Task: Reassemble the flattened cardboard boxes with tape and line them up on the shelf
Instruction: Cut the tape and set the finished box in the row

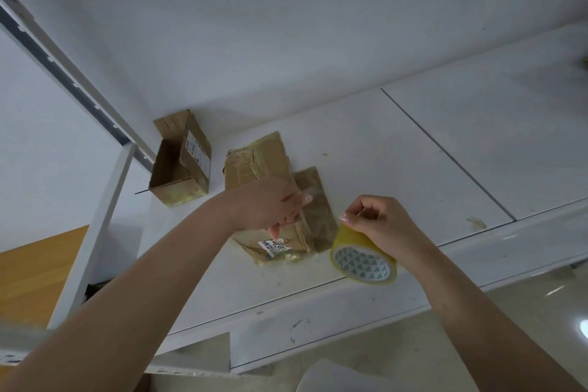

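A cardboard box covered in old tape lies on the white shelf, with a flap spread out to its right. My left hand presses on the box and pinches the free end of a clear tape strip near the flap. My right hand holds a yellow tape roll just right of the box, above the shelf's front edge. A second, assembled box stands open-topped at the shelf's left end, apart from both hands.
A white shelf upright with holes runs diagonally at the left. A wooden surface shows at lower left. A seam splits the shelf board. The shelf's right part is bare white board with small stains.
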Action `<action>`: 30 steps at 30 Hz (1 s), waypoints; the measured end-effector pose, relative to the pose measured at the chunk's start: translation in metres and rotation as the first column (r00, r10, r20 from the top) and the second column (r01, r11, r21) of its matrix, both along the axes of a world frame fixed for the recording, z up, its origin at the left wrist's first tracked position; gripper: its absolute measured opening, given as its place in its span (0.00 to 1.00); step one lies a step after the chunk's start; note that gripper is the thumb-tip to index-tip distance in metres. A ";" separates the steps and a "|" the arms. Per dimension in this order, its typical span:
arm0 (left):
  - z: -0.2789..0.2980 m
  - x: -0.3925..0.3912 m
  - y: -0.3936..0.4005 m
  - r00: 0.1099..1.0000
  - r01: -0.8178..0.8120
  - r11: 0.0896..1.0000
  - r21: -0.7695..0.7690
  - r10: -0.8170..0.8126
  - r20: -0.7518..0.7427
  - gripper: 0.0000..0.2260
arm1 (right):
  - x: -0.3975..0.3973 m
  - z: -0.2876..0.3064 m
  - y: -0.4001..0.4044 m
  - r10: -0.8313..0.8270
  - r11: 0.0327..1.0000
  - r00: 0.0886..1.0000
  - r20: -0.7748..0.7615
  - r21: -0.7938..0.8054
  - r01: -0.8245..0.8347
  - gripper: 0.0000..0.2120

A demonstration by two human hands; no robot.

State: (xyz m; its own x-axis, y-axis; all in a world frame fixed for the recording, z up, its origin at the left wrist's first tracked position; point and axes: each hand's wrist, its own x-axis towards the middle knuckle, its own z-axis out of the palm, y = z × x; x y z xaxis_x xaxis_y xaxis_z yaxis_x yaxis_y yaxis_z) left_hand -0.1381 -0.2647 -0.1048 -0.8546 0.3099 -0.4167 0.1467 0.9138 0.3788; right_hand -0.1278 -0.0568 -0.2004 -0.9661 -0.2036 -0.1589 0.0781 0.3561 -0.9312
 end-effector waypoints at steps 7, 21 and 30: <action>-0.014 0.007 -0.008 0.990 -0.095 0.987 0.133 0.108 -0.091 0.19 | 0.000 -0.012 -0.018 -0.037 0.993 0.977 0.211 -0.105 0.061 0.10; -0.030 0.006 0.006 0.911 -0.301 0.926 -0.225 0.210 -0.354 0.16 | -0.001 -0.005 0.028 -0.233 0.971 0.967 -0.105 0.027 0.237 0.11; -0.016 0.017 0.010 0.835 -0.421 0.900 0.115 0.434 -0.338 0.28 | 0.017 0.024 0.023 -0.126 0.979 0.966 -0.225 -0.187 0.084 0.08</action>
State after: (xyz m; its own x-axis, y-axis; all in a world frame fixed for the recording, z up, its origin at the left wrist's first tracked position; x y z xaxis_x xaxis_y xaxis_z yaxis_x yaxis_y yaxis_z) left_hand -0.1214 -0.2549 -0.1213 -0.9917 -0.1109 -0.0644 -0.1276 0.9034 0.4094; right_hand -0.1110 -0.0337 -0.1760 -0.9892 -0.1035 0.1037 -0.1218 0.1882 -0.9746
